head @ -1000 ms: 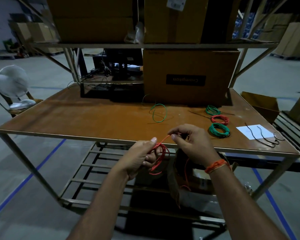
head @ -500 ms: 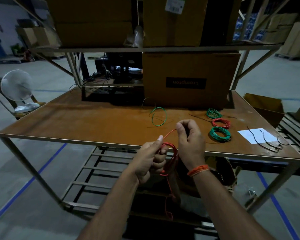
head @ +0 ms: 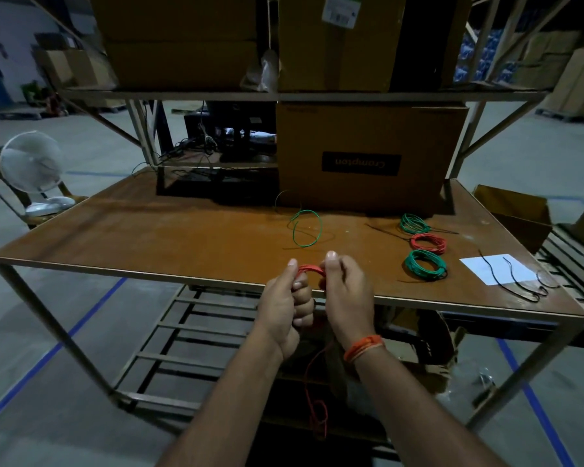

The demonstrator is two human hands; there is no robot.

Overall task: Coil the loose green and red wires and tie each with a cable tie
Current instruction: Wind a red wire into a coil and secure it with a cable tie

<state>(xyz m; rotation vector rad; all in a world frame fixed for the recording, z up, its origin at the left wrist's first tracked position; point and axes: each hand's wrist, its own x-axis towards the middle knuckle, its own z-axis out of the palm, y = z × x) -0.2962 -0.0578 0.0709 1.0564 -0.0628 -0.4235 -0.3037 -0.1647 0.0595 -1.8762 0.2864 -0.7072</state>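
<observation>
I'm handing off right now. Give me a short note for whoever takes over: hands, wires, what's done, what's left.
Left hand and right hand: both grip the red coil at the table's near edge; its loose tail hangs below, uncoiled.
Done: three coils lie on the right of the table, far green coil, red table coil, near green coil. I cannot tell whether each is tied.
Left: finish winding the tail, tie this coil, then coil and tie the loose green wire mid-table.
Black ties lie on the white paper, far right.
</observation>
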